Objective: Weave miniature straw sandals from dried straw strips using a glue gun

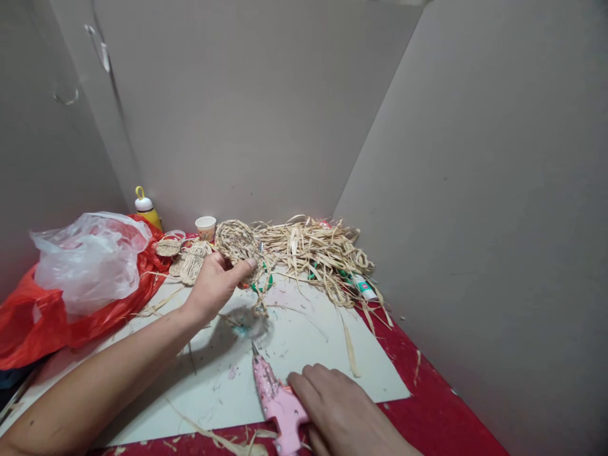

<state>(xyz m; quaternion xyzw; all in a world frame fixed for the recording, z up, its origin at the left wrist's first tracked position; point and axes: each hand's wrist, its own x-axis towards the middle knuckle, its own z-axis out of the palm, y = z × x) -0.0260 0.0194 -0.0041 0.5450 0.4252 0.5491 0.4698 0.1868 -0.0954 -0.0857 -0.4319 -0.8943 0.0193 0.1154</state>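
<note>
My left hand (pixel 216 285) pinches an oval coil of braided straw (pixel 236 242) between thumb and fingers, holding it up over the white board (pixel 327 348). A loose braid end hangs below the coil. My right hand (pixel 339 405) is closed at the side of a pink hot glue gun (pixel 275 396), low in the view. The gun's metal nozzle points away from me, toward the hanging braid but apart from it. Part of my right fingers is hidden behind the gun and the hand. Other braided straw ovals (pixel 192 261) lie beyond my left wrist.
A heap of loose straw strips (pixel 313 247) lies at the back, with a glue stick tube (pixel 365 288) at its right. A paper cup (pixel 206 228), yellow bottle (pixel 148 208) and red bag (pixel 109 316) stand left. Grey walls enclose the red-covered table (pixel 446 411).
</note>
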